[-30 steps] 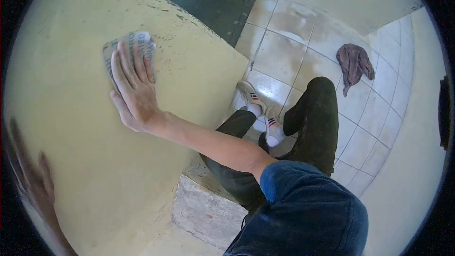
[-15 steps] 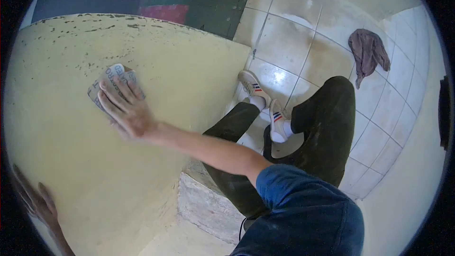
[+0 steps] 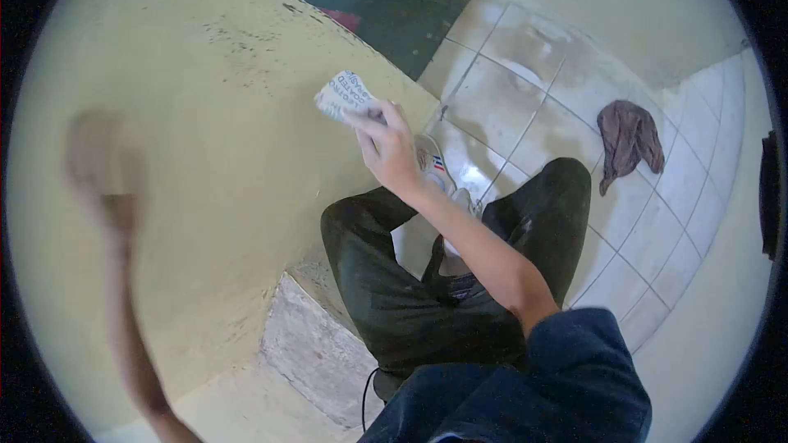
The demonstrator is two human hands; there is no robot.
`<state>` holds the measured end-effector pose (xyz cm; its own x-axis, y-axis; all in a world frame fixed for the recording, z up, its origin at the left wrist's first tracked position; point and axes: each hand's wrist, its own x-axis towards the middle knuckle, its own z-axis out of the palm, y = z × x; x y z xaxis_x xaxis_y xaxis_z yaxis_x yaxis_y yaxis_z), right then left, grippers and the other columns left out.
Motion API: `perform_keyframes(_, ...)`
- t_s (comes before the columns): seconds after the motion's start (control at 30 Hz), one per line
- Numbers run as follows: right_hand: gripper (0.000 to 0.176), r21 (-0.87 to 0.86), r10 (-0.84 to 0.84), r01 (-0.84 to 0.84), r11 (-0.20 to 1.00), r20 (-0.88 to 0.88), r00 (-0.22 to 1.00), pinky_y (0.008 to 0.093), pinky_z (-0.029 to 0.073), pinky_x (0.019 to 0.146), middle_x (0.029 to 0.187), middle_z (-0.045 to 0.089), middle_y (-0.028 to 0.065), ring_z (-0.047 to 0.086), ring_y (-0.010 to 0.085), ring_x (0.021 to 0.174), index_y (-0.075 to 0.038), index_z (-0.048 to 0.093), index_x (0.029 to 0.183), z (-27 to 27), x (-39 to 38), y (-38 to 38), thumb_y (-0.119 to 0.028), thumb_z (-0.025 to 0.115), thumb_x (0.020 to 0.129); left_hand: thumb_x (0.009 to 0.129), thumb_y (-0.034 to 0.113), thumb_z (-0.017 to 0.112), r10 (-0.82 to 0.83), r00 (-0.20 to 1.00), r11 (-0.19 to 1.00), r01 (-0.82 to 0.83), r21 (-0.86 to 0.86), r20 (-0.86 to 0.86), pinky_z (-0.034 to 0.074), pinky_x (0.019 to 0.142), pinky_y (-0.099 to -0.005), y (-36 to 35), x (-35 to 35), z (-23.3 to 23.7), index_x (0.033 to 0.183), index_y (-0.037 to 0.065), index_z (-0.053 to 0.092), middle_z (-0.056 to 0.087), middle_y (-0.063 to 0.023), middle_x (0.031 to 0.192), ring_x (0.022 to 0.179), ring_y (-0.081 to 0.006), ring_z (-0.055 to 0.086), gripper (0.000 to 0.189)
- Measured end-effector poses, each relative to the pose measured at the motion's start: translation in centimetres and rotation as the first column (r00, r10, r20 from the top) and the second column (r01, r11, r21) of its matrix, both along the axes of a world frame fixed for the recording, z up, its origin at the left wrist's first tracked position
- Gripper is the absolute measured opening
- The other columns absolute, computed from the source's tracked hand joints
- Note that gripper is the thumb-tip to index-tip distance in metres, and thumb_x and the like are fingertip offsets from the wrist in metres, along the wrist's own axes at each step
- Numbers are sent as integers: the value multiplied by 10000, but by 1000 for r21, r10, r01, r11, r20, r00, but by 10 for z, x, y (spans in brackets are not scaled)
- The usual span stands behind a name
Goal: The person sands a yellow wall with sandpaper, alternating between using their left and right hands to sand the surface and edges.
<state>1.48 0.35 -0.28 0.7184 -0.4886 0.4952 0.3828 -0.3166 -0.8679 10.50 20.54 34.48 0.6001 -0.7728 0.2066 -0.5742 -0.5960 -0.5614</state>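
My right hand (image 3: 387,148) holds a sheet of sandpaper (image 3: 345,96) between thumb and fingers. The sheet bends, and its pale printed backing faces me. Both overlap the right part of a yellow painted wall (image 3: 246,164) in this view. Dark chips and scratches (image 3: 246,49) mark the wall's paint toward its upper edge. My left hand (image 3: 105,160) is over the wall's left side, its fingers smeared by motion.
A brown cloth (image 3: 630,141) lies on the white tiled floor (image 3: 501,107) at the right. A rough, worn block (image 3: 316,344) stands beside my bent legs (image 3: 394,271). Past the wall's chipped edge is a dark green and blue surface (image 3: 386,8).
My right hand, flat on the sandpaper against the wall before, has moved right toward my legs and now grips the bent sheet. My left hand has risen from the lower left. The view has turned.
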Motion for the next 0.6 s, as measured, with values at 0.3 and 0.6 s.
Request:
perform_keyframes(0.3,229,48,305,-318,947,180,935,350,508,814,955,690,77,635,260,944,-66,723,946,35,-97,-28,18,699,734,809,147,667,322,363,937,10,349,-874,358,1118,-422,-92,-91,-164,1412,32,436,522,-121,1411,1342,-288,457,656)
perform_keyframes(0.6,341,248,132,-67,966,-254,958,427,484,900,1108,638,178,613,356,1040,-55,584,1229,-26,-66,-73,-110,609,893,827,47,533,-283,926,807,371,458,-251,247,1192,-457,-108,1,-192,1518,78,295,299,-105,1575,1458,-259,269,732)
